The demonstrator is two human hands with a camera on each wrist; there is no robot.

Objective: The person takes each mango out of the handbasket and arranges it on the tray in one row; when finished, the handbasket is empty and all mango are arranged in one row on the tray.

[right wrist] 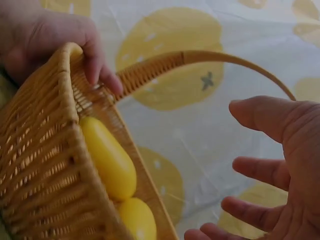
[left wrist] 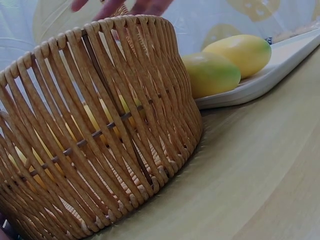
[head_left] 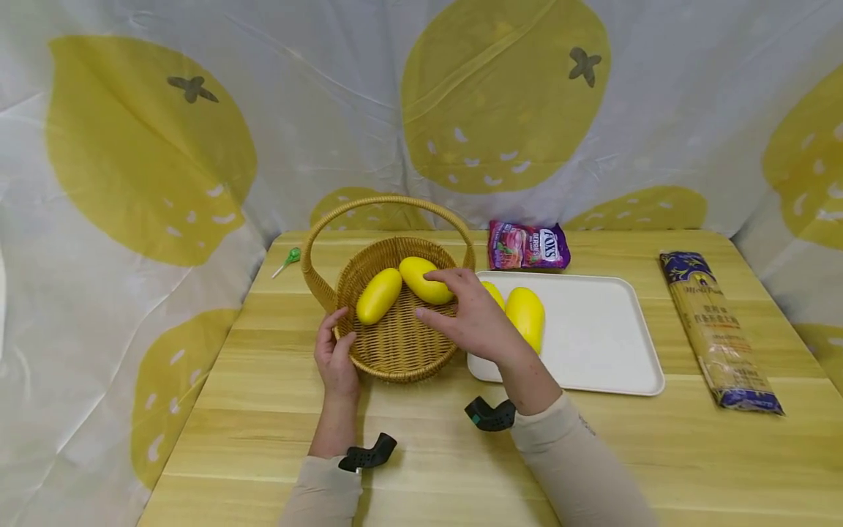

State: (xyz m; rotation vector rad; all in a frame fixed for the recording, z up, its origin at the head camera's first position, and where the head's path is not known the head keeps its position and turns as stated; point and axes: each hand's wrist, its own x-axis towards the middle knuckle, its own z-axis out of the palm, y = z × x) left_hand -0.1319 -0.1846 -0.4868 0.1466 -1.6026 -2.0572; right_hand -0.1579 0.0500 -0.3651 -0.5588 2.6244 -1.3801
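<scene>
A woven wicker basket (head_left: 398, 348) with a tall arched handle stands on the table, tipped slightly in the head view. My left hand (head_left: 337, 360) holds its left rim, the thumb over the edge and the fingers around the outer side. Inside lie two yellow mangoes (head_left: 380, 296), one beside the other. Over the basket's right side hovers my right hand (head_left: 476, 316), fingers spread and nothing in them, as the right wrist view confirms. Two more mangoes (left wrist: 240, 54), green at the tips, rest at the left end of a white tray (head_left: 593, 329) partly behind my right hand.
Behind the tray lies a purple candy bag (head_left: 529, 246). A pack of spaghetti (head_left: 721, 333) lies on the right, and a green lollipop (head_left: 293, 255) sits at the back left. Lemon-print cloth (head_left: 342, 110) hangs around the wooden table (head_left: 250, 410).
</scene>
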